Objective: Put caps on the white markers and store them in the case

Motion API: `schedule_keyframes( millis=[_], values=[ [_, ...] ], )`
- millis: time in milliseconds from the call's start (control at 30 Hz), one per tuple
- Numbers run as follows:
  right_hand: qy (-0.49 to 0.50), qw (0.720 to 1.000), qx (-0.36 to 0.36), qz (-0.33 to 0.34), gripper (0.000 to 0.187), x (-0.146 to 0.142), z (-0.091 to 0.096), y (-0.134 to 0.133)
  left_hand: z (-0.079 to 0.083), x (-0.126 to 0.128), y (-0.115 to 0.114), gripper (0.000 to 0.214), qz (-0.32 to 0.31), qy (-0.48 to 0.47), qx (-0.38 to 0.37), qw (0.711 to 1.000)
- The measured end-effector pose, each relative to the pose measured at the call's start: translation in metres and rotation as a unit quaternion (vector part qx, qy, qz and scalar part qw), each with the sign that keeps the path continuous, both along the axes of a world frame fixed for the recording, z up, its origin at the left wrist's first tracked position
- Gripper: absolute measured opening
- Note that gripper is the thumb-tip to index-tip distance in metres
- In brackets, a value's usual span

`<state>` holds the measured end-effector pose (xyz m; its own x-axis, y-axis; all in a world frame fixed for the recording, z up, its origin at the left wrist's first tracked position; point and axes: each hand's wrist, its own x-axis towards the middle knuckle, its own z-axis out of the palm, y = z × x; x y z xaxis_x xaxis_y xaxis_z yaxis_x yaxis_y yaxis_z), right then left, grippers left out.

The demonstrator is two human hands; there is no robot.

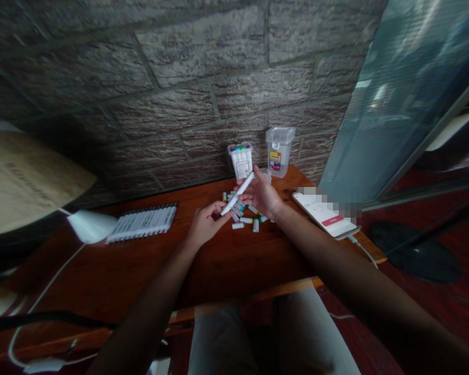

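Observation:
Both of my hands hold one white marker [238, 194] slanted above the wooden table [148, 271]. My left hand [206, 223] pinches its lower end, and my right hand [261, 195] grips its upper end. Under and around the hands lie several loose markers and caps [247, 219]. Behind them, against the wall, stands a clear box [241, 160] filled with upright markers, and beside it a clear box [279, 150] that looks nearly empty.
A flat tray of white markers [143, 223] lies at the left. A phone [323, 213] with a cable rests near the table's right edge. A white cable [42, 297] runs along the left. A stone wall rises behind the table. My knees show below the table's front edge.

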<state>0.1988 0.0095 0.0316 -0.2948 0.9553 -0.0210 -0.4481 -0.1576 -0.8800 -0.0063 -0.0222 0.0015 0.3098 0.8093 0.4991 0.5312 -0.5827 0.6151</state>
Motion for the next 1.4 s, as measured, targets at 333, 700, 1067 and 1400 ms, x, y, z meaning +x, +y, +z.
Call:
schedule_keyframes(
  millis=[333, 700, 1067, 1400],
  values=[
    [0.105, 0.994, -0.026, -0.031, 0.057, 0.004, 0.005, -0.001, 0.001, -0.001, 0.000, 0.025, 0.010, 0.005, 0.019, 1.000],
    [0.217, 0.972, -0.040, 0.076, 0.052, 0.002, 0.014, -0.012, -0.005, 0.001, -0.001, 0.019, -0.012, -0.002, 0.063, 0.998],
    [0.312, 0.949, -0.011, 0.047, 0.055, 0.011, 0.014, -0.011, 0.004, -0.001, -0.002, 0.022, 0.004, -0.035, 0.071, 0.997],
    [0.284, 0.958, -0.038, -0.016, 0.033, 0.004, 0.014, -0.004, 0.002, 0.001, -0.002, 0.025, -0.009, -0.016, 0.061, 0.998]
  ],
)
